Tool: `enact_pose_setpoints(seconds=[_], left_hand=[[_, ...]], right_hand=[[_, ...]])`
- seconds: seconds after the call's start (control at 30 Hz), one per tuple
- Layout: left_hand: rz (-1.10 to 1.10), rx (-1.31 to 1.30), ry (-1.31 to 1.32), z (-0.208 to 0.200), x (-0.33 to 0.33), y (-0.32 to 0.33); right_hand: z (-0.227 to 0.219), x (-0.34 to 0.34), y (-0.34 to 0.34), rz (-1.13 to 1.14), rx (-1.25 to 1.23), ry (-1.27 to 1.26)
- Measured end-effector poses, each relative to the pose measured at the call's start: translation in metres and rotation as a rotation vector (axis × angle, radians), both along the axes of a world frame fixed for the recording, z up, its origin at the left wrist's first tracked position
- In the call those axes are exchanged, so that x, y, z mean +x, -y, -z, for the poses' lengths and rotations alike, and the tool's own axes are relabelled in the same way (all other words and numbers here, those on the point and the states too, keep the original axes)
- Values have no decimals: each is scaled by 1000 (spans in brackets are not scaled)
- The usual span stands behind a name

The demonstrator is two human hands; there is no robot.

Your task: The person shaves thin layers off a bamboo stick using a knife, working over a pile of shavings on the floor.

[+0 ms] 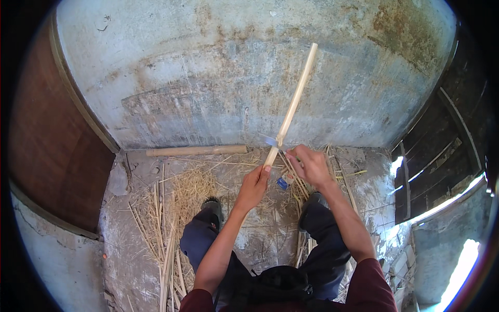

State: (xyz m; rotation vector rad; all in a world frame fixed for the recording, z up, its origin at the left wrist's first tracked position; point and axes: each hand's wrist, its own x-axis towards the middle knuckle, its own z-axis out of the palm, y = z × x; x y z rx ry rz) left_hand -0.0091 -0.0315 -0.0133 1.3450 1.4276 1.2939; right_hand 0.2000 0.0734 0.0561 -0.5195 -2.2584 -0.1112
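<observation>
My left hand (253,186) is closed round the lower end of a long, pale split-bamboo or wooden strip (297,100), which slants up and away to the right in front of the wall. My right hand (310,165) is closed on a knife (271,141); its handle is mostly hidden by my fingers. The blade lies across the strip, a little above my left hand, and its tip shows on the left side. Where blade and strip meet, the wood looks rough or notched.
Straw-like shavings (195,188) and long thin strips (167,260) litter the floor beside my left foot. A thick round pole (196,150) lies along the wall base. Between my feet is a small blue packet (282,183). Dark wooden boards (439,151) stand at right, a brown door (57,135) at left.
</observation>
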Motion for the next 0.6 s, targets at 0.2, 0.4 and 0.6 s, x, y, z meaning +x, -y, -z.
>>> enact_pose_setpoints(seconds=[0.2, 0.4, 0.6], left_hand=[[18, 21, -1, 2, 11, -1], [32, -2, 26, 10, 8, 0], [31, 14, -29, -4, 11, -3]], right_hand=[[11, -1, 2, 41, 74, 154], [17, -11, 15, -62, -22, 23], [3, -1, 2, 91, -25, -1]])
